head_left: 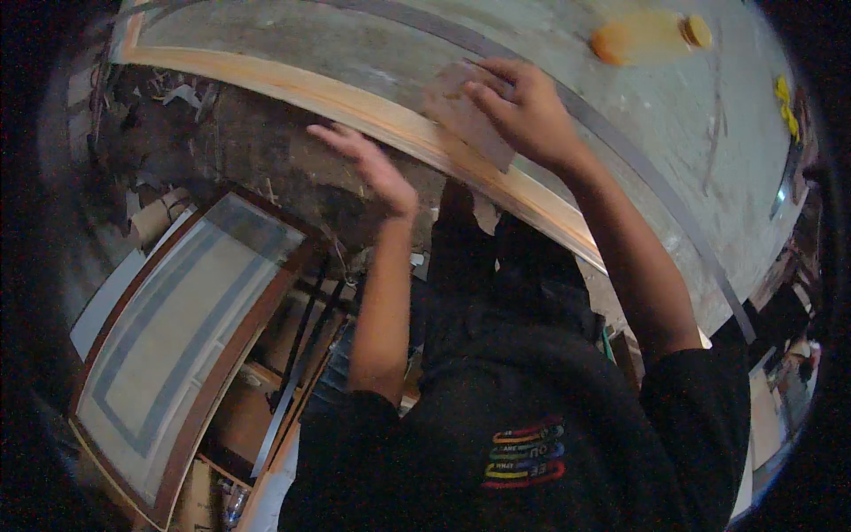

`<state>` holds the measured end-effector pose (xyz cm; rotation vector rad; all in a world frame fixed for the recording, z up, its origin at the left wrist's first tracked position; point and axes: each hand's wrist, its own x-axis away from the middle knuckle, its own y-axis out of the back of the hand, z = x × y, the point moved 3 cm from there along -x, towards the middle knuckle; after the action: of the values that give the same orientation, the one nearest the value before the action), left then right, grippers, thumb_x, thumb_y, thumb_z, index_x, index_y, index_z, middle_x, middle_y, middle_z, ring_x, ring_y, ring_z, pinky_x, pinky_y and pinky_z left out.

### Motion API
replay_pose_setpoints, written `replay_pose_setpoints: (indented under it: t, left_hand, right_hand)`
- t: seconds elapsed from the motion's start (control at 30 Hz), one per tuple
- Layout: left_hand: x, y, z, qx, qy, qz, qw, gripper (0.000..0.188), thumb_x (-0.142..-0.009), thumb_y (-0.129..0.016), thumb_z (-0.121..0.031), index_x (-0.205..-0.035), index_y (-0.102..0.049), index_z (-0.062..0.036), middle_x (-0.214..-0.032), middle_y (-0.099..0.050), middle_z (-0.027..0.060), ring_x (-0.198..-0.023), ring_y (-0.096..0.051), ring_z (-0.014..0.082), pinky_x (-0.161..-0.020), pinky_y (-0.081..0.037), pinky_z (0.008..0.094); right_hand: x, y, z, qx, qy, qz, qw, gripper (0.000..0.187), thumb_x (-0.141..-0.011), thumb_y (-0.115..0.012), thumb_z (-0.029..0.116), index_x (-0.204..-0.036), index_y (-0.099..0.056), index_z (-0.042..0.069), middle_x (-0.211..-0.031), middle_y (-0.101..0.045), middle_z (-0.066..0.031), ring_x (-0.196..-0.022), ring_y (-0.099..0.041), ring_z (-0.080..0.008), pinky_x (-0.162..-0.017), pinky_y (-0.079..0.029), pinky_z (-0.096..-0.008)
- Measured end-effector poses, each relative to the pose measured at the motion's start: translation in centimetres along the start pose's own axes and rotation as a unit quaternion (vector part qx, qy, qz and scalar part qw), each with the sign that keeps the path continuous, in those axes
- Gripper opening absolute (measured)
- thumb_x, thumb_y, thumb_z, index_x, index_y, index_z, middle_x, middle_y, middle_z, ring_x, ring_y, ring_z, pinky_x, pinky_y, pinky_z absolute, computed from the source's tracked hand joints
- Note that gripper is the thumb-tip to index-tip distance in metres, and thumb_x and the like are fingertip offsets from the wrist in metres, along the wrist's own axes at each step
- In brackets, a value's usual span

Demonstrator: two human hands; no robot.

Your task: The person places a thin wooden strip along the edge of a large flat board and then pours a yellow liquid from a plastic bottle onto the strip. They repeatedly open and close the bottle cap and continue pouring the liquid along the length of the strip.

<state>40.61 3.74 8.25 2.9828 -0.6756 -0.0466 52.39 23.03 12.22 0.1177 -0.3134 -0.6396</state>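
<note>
A long pale wooden strip (292, 89) runs along the near edge of the grey-green worktop (266, 40) and meets another piece at a corner on the far left. My right hand (529, 111) has its thumb and fingers closed on a flat brownish sheet (474, 133), which lies across the strip; motion blurs it, and its material is unclear. Just off the near side of the strip, my left hand (377, 173) hangs in the air over the floor, fingers stretched out and holding nothing.
A long thin grey strip (638, 164) curves across the worktop beyond my right forearm. Far right lie a bottle (643, 38) with orange contents and a yellow object (786, 108). Below left leans a brown-framed panel (168, 328), near a cardboard roll (155, 222) and floor scraps (182, 96).
</note>
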Motion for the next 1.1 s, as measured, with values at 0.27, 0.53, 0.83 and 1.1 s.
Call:
replay_pose_setpoints:
  t: [0.27,0.53,0.83,1.1]
  left_hand:
    - [-3.9,7.6,-2.4,0.152,0.047,0.159,0.974,0.095,-0.101,-0.036,-0.063,-0.158,0.02,-0.0108,-0.166,0.023,0.0112,-0.155,0.007,0.0314,-0.123,0.003,0.0481]
    - [-10.1,16.4,-2.5,0.061,0.011,0.398,0.915,0.099,-0.099,-0.05,-0.052,-0.158,0.02,-0.0132,-0.168,-0.008,0.0184,-0.149,-0.03,0.0374,-0.121,-0.022,0.0462]
    - [-20.7,23.3,0.6,-0.037,-0.075,0.325,0.942,0.086,-0.097,-0.051,-0.059,-0.157,-0.026,-0.0028,-0.152,-0.047,0.0195,-0.144,-0.04,0.0341,-0.117,-0.029,0.0442]
    - [-37.3,32.9,1.1,0.037,0.021,0.266,0.963,0.082,-0.096,-0.051,-0.059,-0.15,-0.038,0.0008,-0.143,-0.056,0.0183,-0.132,-0.053,0.0296,-0.11,-0.039,0.0401]
  right_hand:
    - [-9.6,-11.4,8.3,0.125,0.028,-0.044,0.991,0.038,-0.093,-0.065,0.021,-0.114,-0.066,-0.011,-0.089,-0.073,-0.0154,-0.077,-0.067,-0.0176,-0.07,-0.055,-0.0343]
    - [-22.2,-21.0,11.9,0.072,-0.09,0.007,0.993,0.031,-0.085,-0.066,0.02,-0.102,-0.073,-0.005,-0.077,-0.067,-0.0065,-0.061,-0.059,-0.0153,-0.054,-0.049,-0.0348]
    - [-32.8,-28.4,13.9,0.019,-0.095,-0.043,0.994,0.029,-0.082,-0.066,0.019,-0.097,-0.073,-0.005,-0.081,-0.068,-0.01,-0.063,-0.061,-0.0191,-0.055,-0.051,-0.0357]
    - [-42.4,-37.5,17.4,-0.055,-0.094,-0.056,0.992,0.023,-0.081,-0.066,0.018,-0.087,-0.069,-0.004,-0.074,-0.063,-0.007,-0.059,-0.057,-0.0172,-0.051,-0.047,-0.0348]
